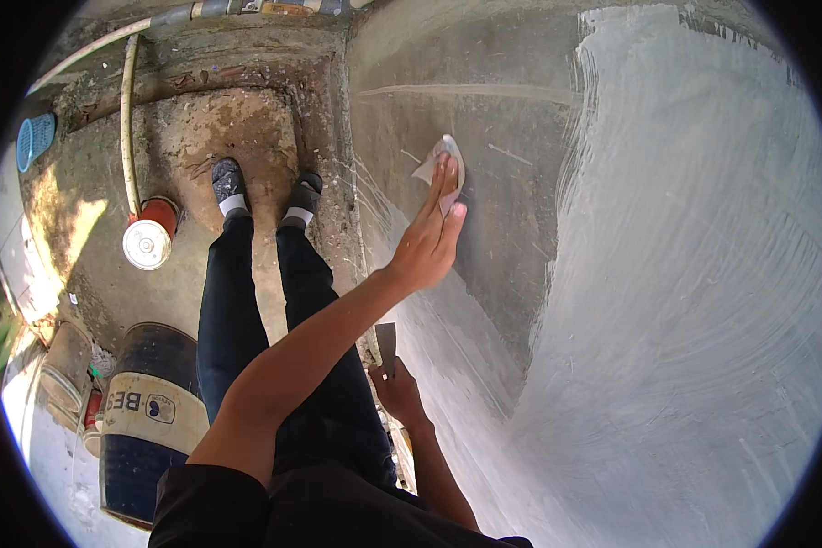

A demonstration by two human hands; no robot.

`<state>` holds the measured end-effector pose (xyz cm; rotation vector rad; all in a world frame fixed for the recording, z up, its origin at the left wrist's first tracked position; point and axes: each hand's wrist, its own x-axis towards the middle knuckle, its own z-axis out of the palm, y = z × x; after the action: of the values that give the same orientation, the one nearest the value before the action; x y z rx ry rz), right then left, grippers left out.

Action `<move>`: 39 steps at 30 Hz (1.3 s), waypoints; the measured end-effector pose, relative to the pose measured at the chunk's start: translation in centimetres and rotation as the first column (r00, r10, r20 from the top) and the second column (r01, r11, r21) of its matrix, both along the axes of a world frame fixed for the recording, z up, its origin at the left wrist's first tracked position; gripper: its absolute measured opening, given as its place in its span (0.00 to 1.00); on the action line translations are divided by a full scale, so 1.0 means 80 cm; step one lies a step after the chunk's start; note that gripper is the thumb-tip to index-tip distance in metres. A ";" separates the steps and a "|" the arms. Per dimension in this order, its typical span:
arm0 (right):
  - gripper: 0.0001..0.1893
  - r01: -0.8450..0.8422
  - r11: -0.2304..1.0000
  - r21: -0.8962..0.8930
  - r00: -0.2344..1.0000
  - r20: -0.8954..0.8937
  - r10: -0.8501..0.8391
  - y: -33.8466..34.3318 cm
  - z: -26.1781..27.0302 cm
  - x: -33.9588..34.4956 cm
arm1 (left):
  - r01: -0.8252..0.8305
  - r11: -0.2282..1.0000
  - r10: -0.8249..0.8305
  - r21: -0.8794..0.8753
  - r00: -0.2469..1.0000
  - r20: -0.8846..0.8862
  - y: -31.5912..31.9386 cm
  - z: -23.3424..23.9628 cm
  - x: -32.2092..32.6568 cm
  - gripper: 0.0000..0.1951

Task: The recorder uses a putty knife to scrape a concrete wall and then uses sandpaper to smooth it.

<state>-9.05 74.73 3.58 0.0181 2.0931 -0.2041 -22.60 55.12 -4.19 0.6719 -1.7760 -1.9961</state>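
Observation:
My left hand (425, 246) reaches across to the wall and presses a curled pale sheet (455, 152), which looks like sandpaper, against bare grey cement (500, 205). The fingers lie over the sheet; its far edge bends up. Lower down, close to my right thigh, my right hand (399, 392) grips a putty knife (386, 346) with its flat metal blade pointing away from me. The handle is hidden in the fist. A whitish coat (671, 240) with brush-like streaks covers the wall to the right and below the bare patch.
My feet stand on a stained concrete slab (246, 130). To the left are a red bucket with a white lid (148, 244), a pale pipe (129, 123) and a blue plastic basket (35, 142). A large blue and cream drum (152, 411) and old buckets (67, 366) stand at lower left.

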 end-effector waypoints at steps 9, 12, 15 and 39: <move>0.18 0.080 0.996 0.034 0.997 0.014 -0.081 -0.009 0.007 -0.014 | -0.145 0.975 0.142 0.169 0.989 0.031 -0.078 0.000 -0.053 0.35; 0.19 0.064 0.998 0.012 0.998 0.005 -0.064 0.003 0.000 -0.005 | -0.148 0.962 0.137 0.228 0.989 0.062 -0.093 0.008 -0.063 0.36; 0.19 0.073 0.997 0.003 0.997 0.022 -0.073 0.002 0.002 -0.008 | -0.044 0.981 0.044 0.188 0.999 0.003 -0.029 0.013 -0.033 0.34; 0.18 0.135 0.991 -0.021 0.989 0.064 -0.134 -0.029 0.006 -0.027 | 0.007 0.999 -0.012 0.052 0.995 0.103 -0.137 -0.015 -0.085 0.34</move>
<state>-11.18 72.44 4.04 0.1489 2.0284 -0.3076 -29.40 44.18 -5.38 0.7984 -1.7942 -2.0536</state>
